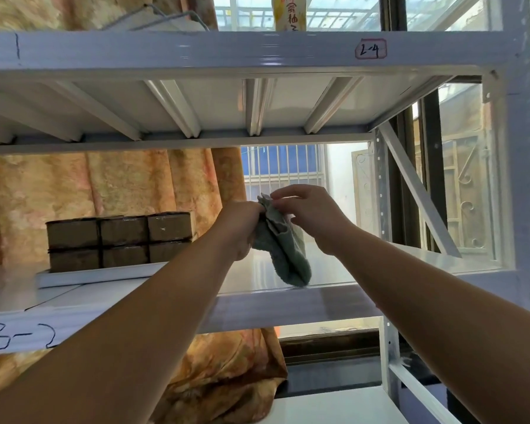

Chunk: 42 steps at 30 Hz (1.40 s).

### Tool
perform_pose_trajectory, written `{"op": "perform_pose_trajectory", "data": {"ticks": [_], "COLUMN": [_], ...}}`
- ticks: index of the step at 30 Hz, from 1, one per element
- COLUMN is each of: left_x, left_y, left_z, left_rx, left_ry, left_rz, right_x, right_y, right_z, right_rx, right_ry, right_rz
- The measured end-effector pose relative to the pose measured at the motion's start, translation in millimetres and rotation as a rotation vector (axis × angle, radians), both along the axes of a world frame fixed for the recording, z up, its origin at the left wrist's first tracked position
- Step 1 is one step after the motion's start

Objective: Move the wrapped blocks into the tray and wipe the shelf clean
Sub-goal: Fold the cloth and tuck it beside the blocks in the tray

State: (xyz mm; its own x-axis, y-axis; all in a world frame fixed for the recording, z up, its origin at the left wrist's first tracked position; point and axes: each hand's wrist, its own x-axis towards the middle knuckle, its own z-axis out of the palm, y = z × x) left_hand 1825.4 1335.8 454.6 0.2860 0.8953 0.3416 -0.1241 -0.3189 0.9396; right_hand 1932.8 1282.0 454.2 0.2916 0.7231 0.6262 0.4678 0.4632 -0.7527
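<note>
Several brown wrapped blocks (120,240) stand stacked in two layers on a white tray (98,275) at the left of the white shelf (334,267). A grey-green cloth (283,252) hangs above the shelf's middle, its lower end close to the front edge. My left hand (240,228) grips the cloth's upper part from the left. My right hand (309,215) pinches the cloth's top edge from the right. Both forearms reach up from below.
An upper shelf board (227,50) marked "2-4" spans overhead, with a yellow carton (289,12) on it. A diagonal brace (416,188) and upright post (514,179) stand at the right. An orange curtain (104,185) hangs behind, a window beside it.
</note>
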Motion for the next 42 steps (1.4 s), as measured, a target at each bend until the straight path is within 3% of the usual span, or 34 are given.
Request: {"op": "perform_pose_trajectory", "data": {"ticks": [3,6,8,11,13,17,21,26,31,33,42], "left_x": [-5,-9,-9,-14,-16,-15,-12,-18,-30,-38,-43], "left_y": [3,5,6,7,8,9,18,28,35,46,46], "left_z": [0,-1,-1,4,7,11,5,-2,-14,-18,-22], "left_rx": [-0.104,-0.104,-0.119,-0.106,-0.080,-0.036,0.004,-0.079,-0.407,-0.436,-0.076], "left_ry": [-0.144,-0.111,-0.113,-0.107,-0.089,-0.178,-0.264,-0.345,-0.229,-0.145,-0.184], "left_rz": [-0.144,-0.209,-0.203,-0.176,-0.174,-0.107,0.045,0.021,-0.254,-0.379,-0.843], "right_x": [-2,-2,0,10,17,21,15,20,24,21,18], "right_y": [2,1,0,4,9,10,10,15,9,7,3], "right_z": [-6,-14,-16,-21,-28,-43,-46,-31,-8,3,45], "right_rx": [0.008,-0.053,-0.066,-0.008,-0.138,-0.473,-0.353,-0.158,-0.110,-0.166,-0.276], "right_ry": [-0.150,-0.119,0.011,0.246,0.383,0.640,0.679,0.749,0.688,0.602,0.185], "right_rz": [0.041,0.276,0.381,0.244,0.200,0.503,0.626,0.477,0.446,0.448,0.568]}}
